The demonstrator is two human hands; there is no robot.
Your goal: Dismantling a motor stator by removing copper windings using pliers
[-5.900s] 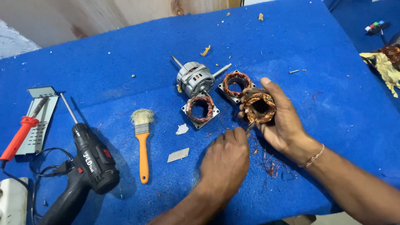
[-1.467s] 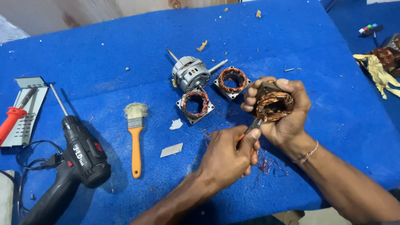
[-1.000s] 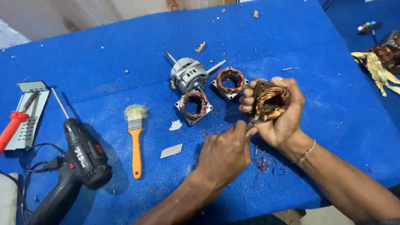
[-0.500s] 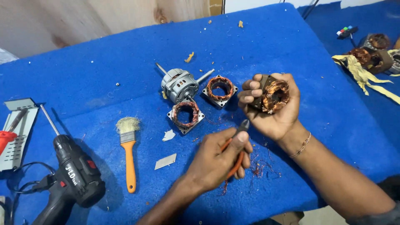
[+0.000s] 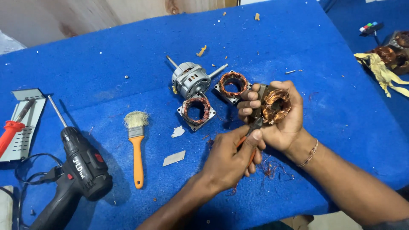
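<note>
Head view: right hand point(image 5: 279, 123) cups copper-wound stator point(image 5: 275, 104) above blue bench point(image 5: 106, 85), fingers wrapped round it. Left hand point(image 5: 230, 159) clamped on orange-handled pliers point(image 5: 251, 136), tip at lower windings. Step, prob.: cutting/pulling wire. Next calls for firm grip on stator, tip kept off the fingers. Two more stators point(image 5: 197, 110) lie nearby.

A copper-wound stator point(image 5: 276, 104) is gripped in the right hand point(image 5: 279, 117), while orange-handled pliers point(image 5: 251, 136) (tips touching the winding) are held by the left hand point(image 5: 230, 159). Two more stators point(image 5: 197, 111) and a motor point(image 5: 190, 80) are seen farther left on the blue table point(image 5: 106, 76).
</note>
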